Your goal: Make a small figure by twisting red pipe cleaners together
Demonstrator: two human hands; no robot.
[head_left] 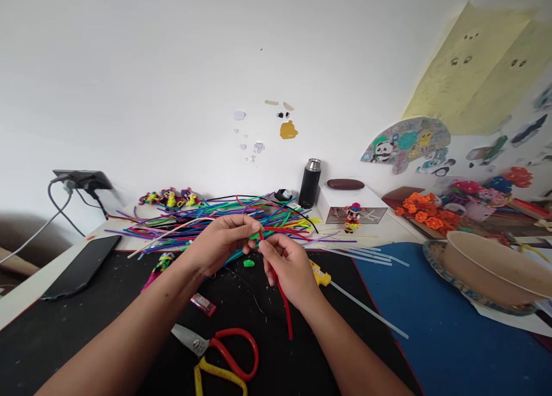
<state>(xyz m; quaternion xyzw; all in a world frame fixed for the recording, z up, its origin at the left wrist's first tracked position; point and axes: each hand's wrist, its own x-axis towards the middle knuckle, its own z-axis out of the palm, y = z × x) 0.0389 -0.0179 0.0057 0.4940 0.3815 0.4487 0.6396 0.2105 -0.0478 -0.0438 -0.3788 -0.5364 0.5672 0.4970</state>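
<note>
My left hand (226, 238) pinches a small green fuzzy piece (255, 235) between thumb and fingers, above the black mat. Close beside it, my right hand (292, 269) is closed on a red pipe cleaner (286, 312), whose loose end hangs down toward the mat. The red upper end meets the green piece between my fingertips; how they join is hidden. Another green piece (249, 263) lies on the mat just beneath. Scissors (228, 350) with one red and one yellow handle rest nearer to me, blades partly behind my left forearm.
A heap of coloured pipe cleaners (172, 226) spreads behind my hands. On the right lies a yellow glue gun (319, 274) with a long glue stick (371, 310). A phone (81, 269), black bottle (310, 183), small figure (352, 218) and beige bowl (495, 269) stand around.
</note>
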